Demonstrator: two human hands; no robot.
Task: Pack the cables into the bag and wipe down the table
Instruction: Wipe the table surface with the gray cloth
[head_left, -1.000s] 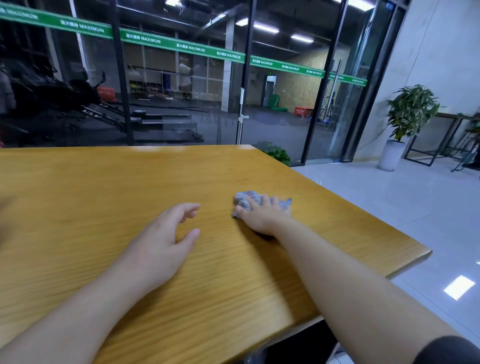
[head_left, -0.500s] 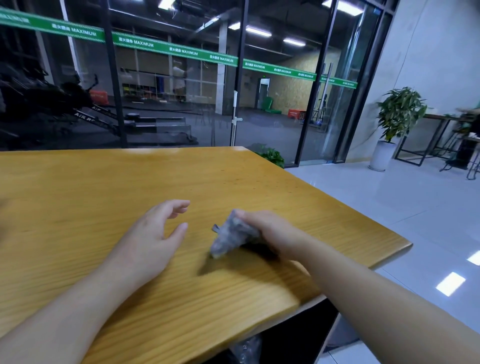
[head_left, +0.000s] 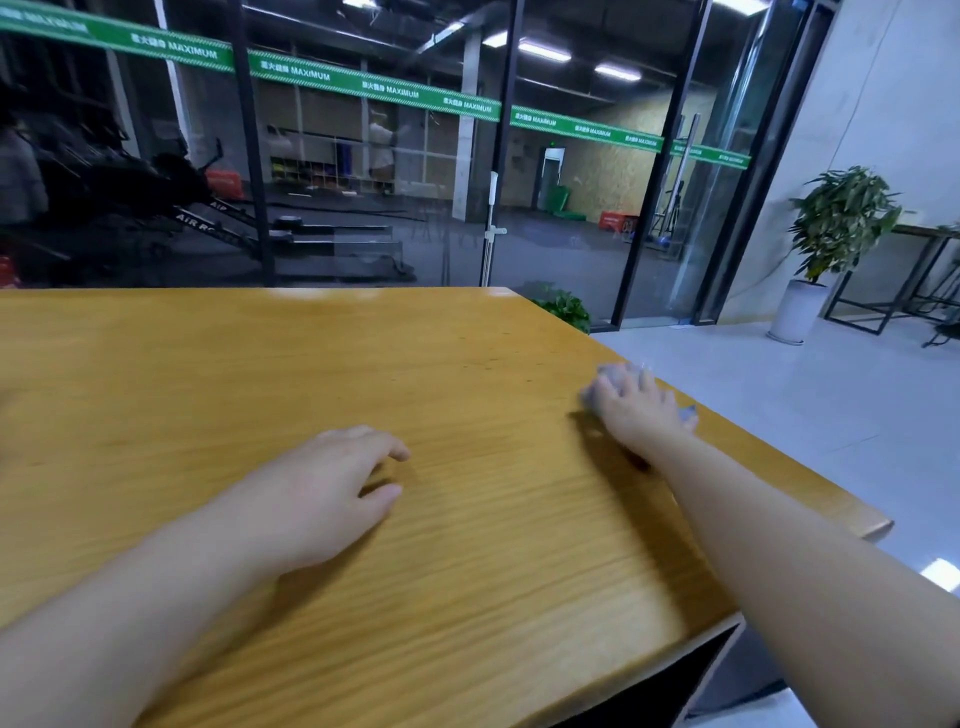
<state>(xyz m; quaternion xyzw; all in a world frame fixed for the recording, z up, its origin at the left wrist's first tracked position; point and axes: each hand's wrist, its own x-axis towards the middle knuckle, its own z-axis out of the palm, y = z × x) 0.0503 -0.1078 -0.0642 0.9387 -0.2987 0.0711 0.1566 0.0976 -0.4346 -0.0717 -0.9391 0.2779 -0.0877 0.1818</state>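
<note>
My right hand (head_left: 636, 410) presses a crumpled grey cloth (head_left: 592, 391) flat against the wooden table (head_left: 311, 364), close to the table's right edge. Its fingers are spread over the cloth, and bits of cloth stick out on both sides of the hand; the hand and cloth are motion-blurred. My left hand (head_left: 322, 488) rests palm down near the middle of the table with fingers loosely curled, holding nothing. No cables or bag are in view.
The table's right edge (head_left: 779, 467) drops off to a pale tiled floor. A glass wall with black frames (head_left: 498, 156) stands behind the table. A potted plant (head_left: 836, 223) and a metal-framed side table (head_left: 914, 270) stand at the far right.
My right hand has carried the cloth from the table's middle out to the right and away from me, and its grip on the lifted cloth has given way to pressing it flat. The left hand has stayed put.
</note>
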